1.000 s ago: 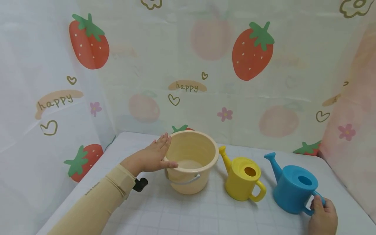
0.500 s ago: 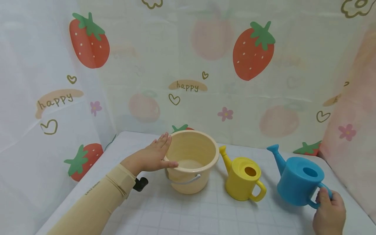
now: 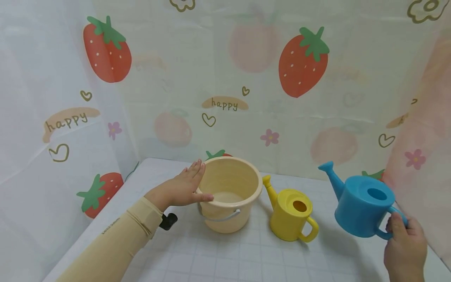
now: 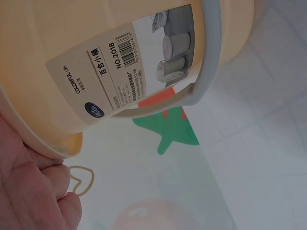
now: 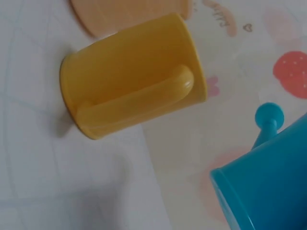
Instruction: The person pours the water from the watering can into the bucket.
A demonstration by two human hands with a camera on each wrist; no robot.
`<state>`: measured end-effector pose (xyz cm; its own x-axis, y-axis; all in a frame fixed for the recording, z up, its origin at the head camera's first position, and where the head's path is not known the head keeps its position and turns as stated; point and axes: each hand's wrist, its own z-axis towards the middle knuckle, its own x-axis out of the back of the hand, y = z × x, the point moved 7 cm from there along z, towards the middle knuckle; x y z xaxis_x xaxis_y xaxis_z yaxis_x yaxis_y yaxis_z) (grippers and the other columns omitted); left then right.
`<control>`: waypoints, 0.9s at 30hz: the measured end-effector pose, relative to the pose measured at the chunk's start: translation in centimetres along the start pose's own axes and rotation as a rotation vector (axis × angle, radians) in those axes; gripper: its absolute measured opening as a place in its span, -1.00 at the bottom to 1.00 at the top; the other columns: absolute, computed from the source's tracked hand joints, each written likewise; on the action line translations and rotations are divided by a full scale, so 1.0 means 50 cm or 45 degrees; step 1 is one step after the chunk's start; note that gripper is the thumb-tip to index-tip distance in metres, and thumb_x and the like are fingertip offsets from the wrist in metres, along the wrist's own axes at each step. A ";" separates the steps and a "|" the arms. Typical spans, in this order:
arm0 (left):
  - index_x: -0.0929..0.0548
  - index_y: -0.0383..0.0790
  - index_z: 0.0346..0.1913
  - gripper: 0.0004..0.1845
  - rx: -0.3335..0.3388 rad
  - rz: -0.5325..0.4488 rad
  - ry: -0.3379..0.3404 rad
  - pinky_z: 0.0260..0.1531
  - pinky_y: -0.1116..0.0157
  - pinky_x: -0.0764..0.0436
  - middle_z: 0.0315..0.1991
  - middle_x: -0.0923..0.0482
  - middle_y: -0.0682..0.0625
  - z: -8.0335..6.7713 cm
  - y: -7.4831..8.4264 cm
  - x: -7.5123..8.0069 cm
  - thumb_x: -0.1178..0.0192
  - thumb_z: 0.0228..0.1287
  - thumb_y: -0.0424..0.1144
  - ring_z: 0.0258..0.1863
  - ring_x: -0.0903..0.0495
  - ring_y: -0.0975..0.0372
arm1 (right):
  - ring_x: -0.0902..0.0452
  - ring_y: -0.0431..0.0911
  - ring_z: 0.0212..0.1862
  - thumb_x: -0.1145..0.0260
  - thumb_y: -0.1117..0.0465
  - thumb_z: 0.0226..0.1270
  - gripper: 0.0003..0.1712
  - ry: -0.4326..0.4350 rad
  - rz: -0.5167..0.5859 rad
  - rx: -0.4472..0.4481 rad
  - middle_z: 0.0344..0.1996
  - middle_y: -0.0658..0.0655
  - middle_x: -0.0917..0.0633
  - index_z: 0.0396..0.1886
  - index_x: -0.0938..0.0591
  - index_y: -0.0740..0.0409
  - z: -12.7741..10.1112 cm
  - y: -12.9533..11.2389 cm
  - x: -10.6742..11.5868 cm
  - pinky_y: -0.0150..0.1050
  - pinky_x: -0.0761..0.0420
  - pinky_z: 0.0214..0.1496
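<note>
Currently, the right hand (image 3: 405, 244) grips the handle (image 3: 385, 235) of the blue watering can (image 3: 364, 209), raised clear of the white surface (image 3: 211, 264). The left hand (image 3: 179, 190) lies straight-fingered against the rim (image 3: 230, 205) of the cream bucket (image 3: 229, 225), its thumb over the edge. The yellow watering can (image 3: 290, 217) stands upright between the bucket and the blue one.

Curtained tabletop booth (image 3: 53, 203), strawberry-print sheets (image 3: 232, 78), white grid-patterned table (image 3: 211, 260)

White gridded tabletop (image 3: 218, 258): cream bucket (image 3: 225, 226), yellow watering can (image 3: 287, 220) just beside it, both upright.
</note>
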<state>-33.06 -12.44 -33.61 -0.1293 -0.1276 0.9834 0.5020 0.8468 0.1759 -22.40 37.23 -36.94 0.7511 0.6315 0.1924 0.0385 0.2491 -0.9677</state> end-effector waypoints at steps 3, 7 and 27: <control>0.25 -0.37 0.41 0.19 0.000 -0.002 -0.001 0.34 0.04 0.15 0.42 0.42 -0.23 -0.001 0.000 0.000 0.23 0.01 0.54 0.41 0.35 0.02 | -0.20 -0.23 -0.21 0.08 -0.11 0.38 -0.62 0.009 0.054 0.043 -0.38 0.01 -0.35 -0.36 -0.37 0.11 -0.003 -0.018 -0.001 -0.10 -0.05 0.20; 0.26 -0.37 0.41 0.21 0.001 0.001 -0.005 0.34 0.04 0.16 0.42 0.42 -0.23 -0.001 0.000 0.000 0.25 -0.01 0.55 0.41 0.36 0.02 | -0.19 -0.20 -0.23 -0.05 -0.01 0.34 -0.66 -0.007 0.274 0.076 -0.43 0.04 -0.33 -0.40 -0.38 0.19 -0.006 -0.046 -0.005 -0.23 -0.02 0.14; 0.26 -0.38 0.41 0.20 0.000 0.008 -0.005 0.34 0.04 0.14 0.42 0.42 -0.24 -0.001 0.001 0.001 0.25 0.00 0.55 0.41 0.35 0.02 | -0.20 -0.10 -0.28 -0.15 0.20 0.32 -0.72 -0.171 0.532 0.214 -0.54 0.08 -0.37 -0.52 -0.40 0.28 -0.015 -0.156 -0.045 -0.30 -0.12 -0.15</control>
<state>-33.00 -12.45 -33.54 -0.1294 -0.1203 0.9843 0.5028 0.8476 0.1697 -23.87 33.31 -29.95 0.5871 0.7898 -0.1778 -0.3646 0.0619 -0.9291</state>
